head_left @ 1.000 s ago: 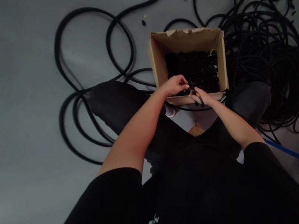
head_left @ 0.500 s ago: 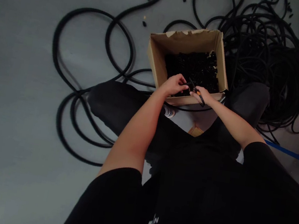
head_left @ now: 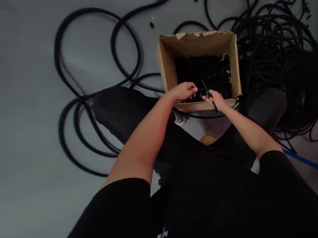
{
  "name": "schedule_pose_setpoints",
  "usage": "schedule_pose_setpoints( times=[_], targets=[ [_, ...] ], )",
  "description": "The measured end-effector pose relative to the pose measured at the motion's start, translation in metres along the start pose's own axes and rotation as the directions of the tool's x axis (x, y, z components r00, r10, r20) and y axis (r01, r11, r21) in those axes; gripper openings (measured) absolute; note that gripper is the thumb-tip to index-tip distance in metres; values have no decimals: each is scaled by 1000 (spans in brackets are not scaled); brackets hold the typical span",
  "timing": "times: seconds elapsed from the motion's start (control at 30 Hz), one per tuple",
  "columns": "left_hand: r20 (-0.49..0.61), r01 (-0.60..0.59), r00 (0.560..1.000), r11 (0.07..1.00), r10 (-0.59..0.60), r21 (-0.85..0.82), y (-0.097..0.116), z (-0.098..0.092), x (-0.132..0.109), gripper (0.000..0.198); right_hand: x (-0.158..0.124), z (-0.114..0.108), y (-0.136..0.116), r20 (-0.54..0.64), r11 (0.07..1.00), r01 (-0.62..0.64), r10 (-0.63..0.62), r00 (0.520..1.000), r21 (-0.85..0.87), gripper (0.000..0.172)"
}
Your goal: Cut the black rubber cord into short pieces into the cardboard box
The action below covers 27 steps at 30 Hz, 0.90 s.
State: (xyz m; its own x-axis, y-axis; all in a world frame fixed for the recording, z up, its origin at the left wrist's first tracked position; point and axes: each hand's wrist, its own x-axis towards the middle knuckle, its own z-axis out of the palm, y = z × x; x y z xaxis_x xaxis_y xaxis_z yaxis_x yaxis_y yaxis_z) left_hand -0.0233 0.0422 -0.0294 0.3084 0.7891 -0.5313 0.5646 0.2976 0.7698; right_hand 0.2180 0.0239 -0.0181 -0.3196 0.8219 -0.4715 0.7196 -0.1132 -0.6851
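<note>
Orange-handled cutters [head_left: 210,98] in right hand [head_left: 218,102], fingers wrapped round the handles, blades over the near rim of the cardboard box [head_left: 164,65]. Left hand [head_left: 183,91] fingers curled tight, seemingly pinching a black hose end [head_left: 199,90]; too dark to be sure. Cut pieces [head_left: 206,71] fill the box. Best: keep fingertips off the blades and cut over the box. Versus half a second ago: hands slightly further apart, box unmoved.

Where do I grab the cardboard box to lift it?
Probably take the cardboard box by its two side walls, one hand from each side. Those walls look whole and straight; the far rim is torn, and the left hand and right hand are busy over the near wall.
</note>
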Motion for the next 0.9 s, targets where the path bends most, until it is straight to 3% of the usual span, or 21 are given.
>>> schedule_pose_setpoints(
  times=[0.17, 0.4, 0.57, 0.73, 0.9],
  targets=[
    [-5, 50, 999, 999, -50, 7, 0, 5, 0, 15, 0, -1, 3, 33, 1000, 0, 0, 999, -7, 24],
    [-173, -11, 985, 1000, 14, 15, -15, 2, 10, 29, -2, 12, 17, 172, 982, -85, 56, 984, 166, 20],
    [-108, -17, 994, 1000, 15, -21, -21, 8, 12, 35, 2, 22, 21, 234, 971, -19, -38, 972, 237, 26],
    [-59, -4, 998, 994, -2, -106, -13, 10, 6, 41, 0, 16, 11, 229, 982, 23, -67, 971, 188, 22],
    [-104, -22, 995, 987, 5, -160, -6, 9, 3, 41, -5, 8, -6, 87, 998, 23, -27, 996, 57, 32]
  ],
)
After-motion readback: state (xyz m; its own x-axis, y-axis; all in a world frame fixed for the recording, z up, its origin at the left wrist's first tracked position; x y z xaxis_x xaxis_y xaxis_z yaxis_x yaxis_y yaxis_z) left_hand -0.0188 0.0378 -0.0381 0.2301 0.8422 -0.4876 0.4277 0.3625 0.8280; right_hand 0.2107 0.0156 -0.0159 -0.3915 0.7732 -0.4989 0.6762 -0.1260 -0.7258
